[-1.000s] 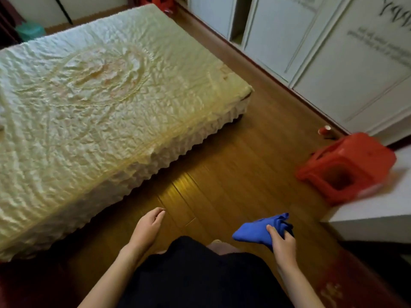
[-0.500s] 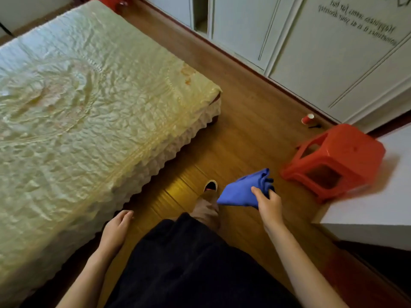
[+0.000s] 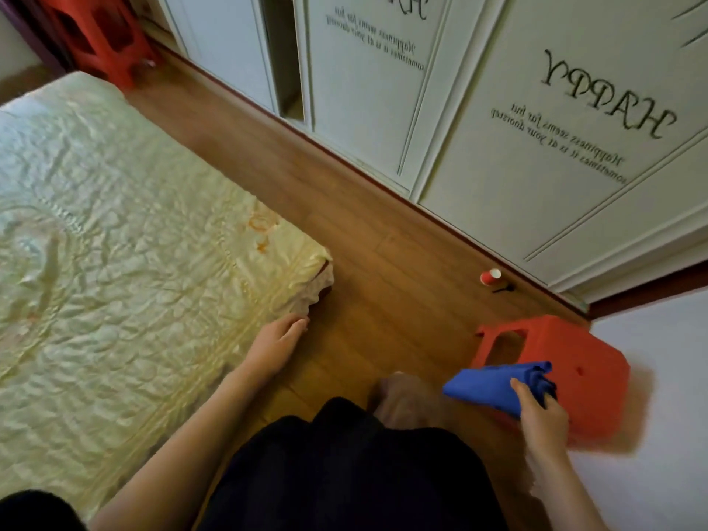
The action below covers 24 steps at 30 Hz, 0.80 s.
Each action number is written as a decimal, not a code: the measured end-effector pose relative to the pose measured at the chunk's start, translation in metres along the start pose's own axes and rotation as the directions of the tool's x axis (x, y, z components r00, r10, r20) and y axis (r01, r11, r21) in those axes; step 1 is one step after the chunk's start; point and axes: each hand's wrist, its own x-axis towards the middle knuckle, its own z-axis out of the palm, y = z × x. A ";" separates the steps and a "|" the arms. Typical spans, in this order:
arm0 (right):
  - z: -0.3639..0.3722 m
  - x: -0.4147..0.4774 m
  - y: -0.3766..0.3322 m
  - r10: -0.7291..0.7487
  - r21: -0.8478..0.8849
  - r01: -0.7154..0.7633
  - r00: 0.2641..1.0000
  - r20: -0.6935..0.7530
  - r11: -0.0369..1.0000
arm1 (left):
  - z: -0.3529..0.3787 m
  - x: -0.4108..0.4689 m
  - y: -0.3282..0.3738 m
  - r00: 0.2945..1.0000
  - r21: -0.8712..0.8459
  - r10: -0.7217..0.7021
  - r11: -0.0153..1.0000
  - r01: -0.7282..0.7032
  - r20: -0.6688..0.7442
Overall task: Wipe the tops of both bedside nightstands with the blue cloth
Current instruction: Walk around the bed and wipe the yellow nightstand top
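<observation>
The right hand is at 4 o'clock in the view, closed around the bunched end of the blue cloth; the thumb lies on top of the fabric and the remaining fingers wrap beneath it. The cloth is folded, held in the air, and extends from the grip toward 10 o'clock. Directly behind the cloth stands a red plastic stool, tipped against the white surface that fills the 3 to 5 o'clock edge; whether this surface is a nightstand top cannot be determined. The left hand is empty, fingers relaxed and spread slightly, positioned just beside the corner of the bed near the frilled edge; contact with the bedspread cannot be confirmed. The two hands are well apart. A small red cup stands on the wooden floor at 2 o'clock, near the base of the white wardrobe doors. A second red stool stands at 11 o'clock.
</observation>
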 end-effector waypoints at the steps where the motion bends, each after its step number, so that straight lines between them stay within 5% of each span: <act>1: 0.006 0.023 -0.010 0.024 0.005 -0.023 1.000 -0.021 1.000 | 0.004 0.021 0.018 1.000 -0.015 0.000 1.000 0.000 0.009; 5: 0.048 0.117 -0.067 0.022 -0.016 -0.021 0.999 0.029 1.000 | 0.022 0.101 0.064 0.997 0.007 -0.060 0.998 0.060 -0.044; 11: 0.132 0.226 -0.197 -0.118 -0.098 0.162 0.928 0.354 0.982 | 0.030 0.173 0.111 0.945 -0.159 -0.209 0.972 0.173 -0.250; 16: 0.237 0.266 -0.314 -0.275 -0.103 0.436 0.716 0.641 0.894 | 0.013 0.193 0.132 0.845 -0.255 -0.305 0.944 0.209 -0.439; 24: 0.442 0.278 -0.437 -0.217 -0.081 0.601 0.407 0.888 0.795 | -0.021 0.261 0.111 0.637 -0.476 -0.568 0.813 0.335 -0.521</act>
